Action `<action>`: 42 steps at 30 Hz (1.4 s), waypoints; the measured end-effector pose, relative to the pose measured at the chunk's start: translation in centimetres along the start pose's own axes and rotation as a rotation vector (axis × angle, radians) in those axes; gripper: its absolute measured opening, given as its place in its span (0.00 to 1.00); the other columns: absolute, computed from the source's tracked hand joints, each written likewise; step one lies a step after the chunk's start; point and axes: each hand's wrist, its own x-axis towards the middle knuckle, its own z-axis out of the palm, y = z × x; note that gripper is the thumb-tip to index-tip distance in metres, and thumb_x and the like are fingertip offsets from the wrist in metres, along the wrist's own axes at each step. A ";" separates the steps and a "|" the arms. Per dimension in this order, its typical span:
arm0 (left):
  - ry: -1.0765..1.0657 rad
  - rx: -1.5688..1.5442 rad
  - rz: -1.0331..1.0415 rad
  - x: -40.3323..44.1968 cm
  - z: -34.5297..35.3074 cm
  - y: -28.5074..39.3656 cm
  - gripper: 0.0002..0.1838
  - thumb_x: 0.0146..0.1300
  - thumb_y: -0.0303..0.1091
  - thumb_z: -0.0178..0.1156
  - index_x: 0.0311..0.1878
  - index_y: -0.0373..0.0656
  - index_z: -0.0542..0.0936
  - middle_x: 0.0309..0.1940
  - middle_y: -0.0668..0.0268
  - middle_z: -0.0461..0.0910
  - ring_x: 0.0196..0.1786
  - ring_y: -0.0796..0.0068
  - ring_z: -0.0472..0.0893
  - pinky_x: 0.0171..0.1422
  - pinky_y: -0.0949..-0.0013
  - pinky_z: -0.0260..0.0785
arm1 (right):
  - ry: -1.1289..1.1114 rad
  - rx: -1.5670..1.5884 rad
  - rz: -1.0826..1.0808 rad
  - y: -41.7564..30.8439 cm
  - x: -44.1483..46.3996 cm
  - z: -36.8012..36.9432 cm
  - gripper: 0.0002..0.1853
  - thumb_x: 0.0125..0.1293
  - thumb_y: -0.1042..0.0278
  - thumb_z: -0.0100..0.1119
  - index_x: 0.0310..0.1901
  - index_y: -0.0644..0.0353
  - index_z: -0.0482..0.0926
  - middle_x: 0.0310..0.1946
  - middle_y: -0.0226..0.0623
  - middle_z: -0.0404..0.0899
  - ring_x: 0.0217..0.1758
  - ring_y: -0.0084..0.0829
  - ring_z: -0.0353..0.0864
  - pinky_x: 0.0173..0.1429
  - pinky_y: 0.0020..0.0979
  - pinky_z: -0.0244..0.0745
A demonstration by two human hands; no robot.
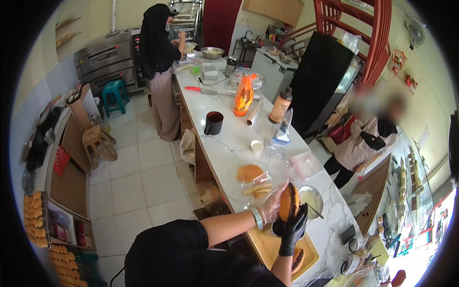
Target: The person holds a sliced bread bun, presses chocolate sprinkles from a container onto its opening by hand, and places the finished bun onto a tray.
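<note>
black-gloved right hand [295, 225] and clear-gloved left hand [273, 202], lower right of centre in the frame, pinch between them a bun [285, 203] lined with dark filling [293, 195], the left grip along its left side and the right grip at its lower end. nearer the bottom edge, a yellow tray [263, 241] bears a second filled bun [297, 260]; a bowl [319, 196] of pale mixture with a spoon [315, 213] stands just right of the hands on the marble-patterned counter [224, 167].
</note>
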 end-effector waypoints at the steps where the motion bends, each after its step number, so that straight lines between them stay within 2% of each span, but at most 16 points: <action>1: 0.004 -0.007 -0.007 -0.1 -0.2 -0.2 0.24 0.72 0.53 0.44 0.50 0.42 0.75 0.43 0.60 0.80 0.47 0.64 0.80 0.55 0.60 0.74 | 0.002 -0.005 0.017 -0.4 -0.2 -0.2 0.24 0.75 0.60 0.36 0.63 0.70 0.66 0.61 0.49 0.70 0.64 0.39 0.70 0.69 0.35 0.60; 4: 0.107 0.028 -0.004 0.1 -0.3 -0.4 0.25 0.71 0.55 0.43 0.52 0.42 0.74 0.44 0.59 0.80 0.47 0.64 0.80 0.55 0.59 0.74 | 0.092 -0.053 -0.080 0.1 -0.1 0.4 0.21 0.72 0.62 0.40 0.59 0.68 0.70 0.56 0.49 0.74 0.61 0.46 0.72 0.65 0.40 0.64; 6: 0.099 0.096 0.038 0.2 -0.2 -0.5 0.25 0.71 0.56 0.43 0.53 0.43 0.73 0.44 0.59 0.80 0.47 0.64 0.80 0.55 0.59 0.74 | 0.075 -0.010 0.050 -0.9 -0.3 0.0 0.21 0.70 0.63 0.43 0.59 0.66 0.70 0.56 0.49 0.74 0.61 0.47 0.72 0.65 0.40 0.64; 8: 0.151 0.115 0.040 0.3 0.2 -0.8 0.27 0.71 0.57 0.42 0.53 0.43 0.73 0.43 0.58 0.80 0.46 0.63 0.80 0.54 0.59 0.74 | 0.100 -0.144 -0.074 -0.9 -0.3 -0.3 0.22 0.68 0.62 0.47 0.60 0.65 0.70 0.54 0.50 0.75 0.59 0.49 0.72 0.63 0.42 0.65; 10: 0.165 0.051 0.010 0.7 0.5 -0.7 0.26 0.70 0.58 0.41 0.51 0.43 0.73 0.42 0.57 0.80 0.47 0.61 0.79 0.55 0.56 0.74 | 0.095 -0.134 -0.092 -1.7 -0.1 -0.8 0.24 0.66 0.61 0.48 0.61 0.64 0.68 0.52 0.51 0.74 0.57 0.52 0.72 0.62 0.45 0.65; 14: 0.125 0.093 0.019 0.4 0.7 -0.6 0.27 0.69 0.58 0.43 0.51 0.43 0.73 0.42 0.56 0.79 0.47 0.58 0.79 0.55 0.53 0.73 | 0.125 -0.168 -0.113 -1.6 -0.2 -1.0 0.24 0.66 0.60 0.48 0.60 0.64 0.67 0.49 0.52 0.74 0.56 0.52 0.71 0.61 0.45 0.65; 24: 0.190 0.125 0.024 0.6 0.5 -0.7 0.27 0.67 0.60 0.46 0.50 0.44 0.74 0.40 0.58 0.79 0.45 0.61 0.80 0.52 0.57 0.75 | 0.102 -0.160 -0.098 -1.0 -0.1 -0.6 0.24 0.68 0.59 0.46 0.60 0.66 0.66 0.46 0.52 0.74 0.51 0.52 0.72 0.57 0.44 0.66; 26: 0.175 0.181 0.013 0.5 -0.3 -0.3 0.27 0.67 0.60 0.46 0.50 0.44 0.75 0.42 0.58 0.80 0.46 0.61 0.80 0.53 0.57 0.75 | 0.136 -0.231 -0.160 -0.1 -0.4 -0.2 0.23 0.68 0.59 0.47 0.60 0.65 0.67 0.47 0.51 0.74 0.51 0.52 0.73 0.57 0.44 0.67; 27: 0.216 0.187 0.007 0.3 -0.1 -0.2 0.28 0.67 0.61 0.46 0.51 0.45 0.75 0.43 0.58 0.80 0.47 0.61 0.80 0.53 0.57 0.75 | 0.158 -0.260 -0.280 -0.4 -1.0 -0.2 0.23 0.68 0.60 0.48 0.59 0.65 0.68 0.48 0.51 0.74 0.52 0.52 0.73 0.58 0.44 0.67; 28: 0.118 0.258 0.052 0.5 -2.2 0.1 0.28 0.67 0.61 0.44 0.52 0.45 0.75 0.43 0.58 0.80 0.47 0.61 0.80 0.53 0.57 0.75 | 0.174 -0.245 -0.283 -0.4 -0.8 -0.2 0.22 0.68 0.61 0.48 0.59 0.64 0.68 0.48 0.51 0.75 0.53 0.51 0.73 0.58 0.44 0.67; 29: 0.149 0.223 0.028 0.4 -0.7 -0.2 0.28 0.68 0.61 0.43 0.52 0.45 0.75 0.43 0.57 0.80 0.47 0.61 0.80 0.52 0.56 0.75 | 0.189 -0.230 -0.287 -0.3 -0.5 -0.1 0.21 0.68 0.61 0.48 0.58 0.64 0.69 0.49 0.51 0.75 0.54 0.51 0.73 0.59 0.43 0.67; 30: 0.156 0.098 -0.023 0.8 -0.8 -0.4 0.28 0.68 0.61 0.43 0.52 0.45 0.74 0.43 0.57 0.80 0.45 0.61 0.81 0.51 0.55 0.76 | 0.156 -0.143 -0.143 0.2 -0.2 -0.1 0.20 0.68 0.62 0.49 0.58 0.64 0.70 0.50 0.50 0.75 0.56 0.50 0.73 0.60 0.43 0.67; 36: 0.145 0.060 -0.015 0.9 -0.4 -0.5 0.26 0.70 0.57 0.43 0.51 0.43 0.74 0.41 0.56 0.80 0.45 0.60 0.81 0.51 0.55 0.76 | 0.147 -0.023 -0.058 0.3 -0.3 0.0 0.18 0.68 0.66 0.47 0.56 0.65 0.72 0.50 0.51 0.76 0.55 0.49 0.75 0.61 0.41 0.68; 37: 0.149 0.048 -0.021 0.7 0.4 -0.5 0.26 0.70 0.57 0.43 0.51 0.42 0.74 0.41 0.56 0.80 0.45 0.60 0.81 0.51 0.55 0.76 | 0.154 0.059 -0.007 0.0 -0.4 -0.1 0.18 0.68 0.68 0.47 0.56 0.66 0.72 0.49 0.50 0.77 0.54 0.48 0.76 0.60 0.39 0.68; 40: 0.124 -0.008 -0.049 0.7 -0.6 -0.5 0.27 0.70 0.57 0.43 0.55 0.42 0.72 0.43 0.54 0.79 0.47 0.57 0.80 0.53 0.52 0.76 | 0.166 0.198 0.069 0.2 -0.5 0.2 0.19 0.71 0.65 0.43 0.59 0.65 0.70 0.49 0.45 0.78 0.54 0.39 0.77 0.60 0.36 0.68; 42: 0.114 -0.058 -0.087 0.6 -0.8 -0.4 0.27 0.70 0.56 0.43 0.56 0.41 0.70 0.44 0.54 0.78 0.47 0.57 0.80 0.54 0.54 0.75 | 0.123 0.031 0.002 0.1 -0.6 -0.1 0.19 0.72 0.63 0.42 0.59 0.65 0.70 0.50 0.44 0.77 0.55 0.37 0.76 0.61 0.34 0.68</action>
